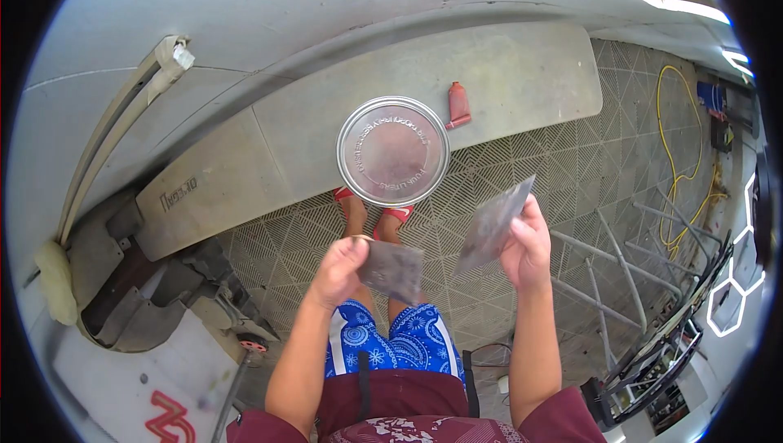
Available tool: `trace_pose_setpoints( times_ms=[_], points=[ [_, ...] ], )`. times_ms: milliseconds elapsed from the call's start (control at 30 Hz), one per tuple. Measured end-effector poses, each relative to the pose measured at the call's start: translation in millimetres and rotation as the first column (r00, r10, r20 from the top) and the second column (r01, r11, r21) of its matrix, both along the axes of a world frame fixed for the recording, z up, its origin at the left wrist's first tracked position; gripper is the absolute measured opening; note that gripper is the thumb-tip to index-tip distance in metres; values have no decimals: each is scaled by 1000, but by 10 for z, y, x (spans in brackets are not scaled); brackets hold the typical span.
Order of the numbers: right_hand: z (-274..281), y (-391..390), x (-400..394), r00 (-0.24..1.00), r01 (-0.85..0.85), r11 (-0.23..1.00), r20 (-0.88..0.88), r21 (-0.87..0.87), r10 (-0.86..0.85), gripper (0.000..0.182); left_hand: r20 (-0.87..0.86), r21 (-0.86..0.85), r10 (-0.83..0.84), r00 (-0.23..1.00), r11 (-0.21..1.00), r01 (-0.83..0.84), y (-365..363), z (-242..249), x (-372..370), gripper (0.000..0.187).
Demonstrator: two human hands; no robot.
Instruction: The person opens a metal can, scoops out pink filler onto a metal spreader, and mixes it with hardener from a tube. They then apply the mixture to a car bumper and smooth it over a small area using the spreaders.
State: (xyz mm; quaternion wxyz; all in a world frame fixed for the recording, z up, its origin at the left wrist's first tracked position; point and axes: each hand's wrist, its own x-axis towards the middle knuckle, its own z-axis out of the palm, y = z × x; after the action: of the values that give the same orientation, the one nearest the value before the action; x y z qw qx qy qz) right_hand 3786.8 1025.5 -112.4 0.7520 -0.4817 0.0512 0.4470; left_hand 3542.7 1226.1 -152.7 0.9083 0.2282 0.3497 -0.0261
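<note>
My left hand pinches a thin, dark grey rectangular plate by its left edge, its thumb on top. A larger, lighter grey plate is gripped in my right hand, thumb on its face, tilted up toward its far corner. The two plates are apart, held above my knees. Beyond them stands a big round metal can, its lid embossed with "FOUR LITERS". A red squeeze tube lies just right of the can on a long grey board.
Metal stand legs rise at the right, near a yellow cable on the patterned floor. Dark and grey plastic panels are stacked at the left, by a curved strip against the wall.
</note>
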Motion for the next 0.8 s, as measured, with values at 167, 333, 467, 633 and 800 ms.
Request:
trace_pose_setpoints(
  times_ms=[167,333,467,633,800],
  points=[
    [47,469,285,839,-11,847,456,-531,296,32,-314,672,-238,919,628,392,461,-6,200,56],
    [-53,619,462,660,91,730,590,-677,465,31,-476,851,-1,880,255,460,597,19,658,46],
    [-90,662,487,655,65,637,514,-768,554,35,-603,782,28,797,221,583,620,-31,732,49],
    [-341,592,543,734,7,717,491,-697,470,44,-565,815,137,814,249,523,578,-48,698,38],
    [-737,594,689,789,-210,750,345,-627,509,71,-547,837,126,827,65,544,629,93,775,49]
  ],
)
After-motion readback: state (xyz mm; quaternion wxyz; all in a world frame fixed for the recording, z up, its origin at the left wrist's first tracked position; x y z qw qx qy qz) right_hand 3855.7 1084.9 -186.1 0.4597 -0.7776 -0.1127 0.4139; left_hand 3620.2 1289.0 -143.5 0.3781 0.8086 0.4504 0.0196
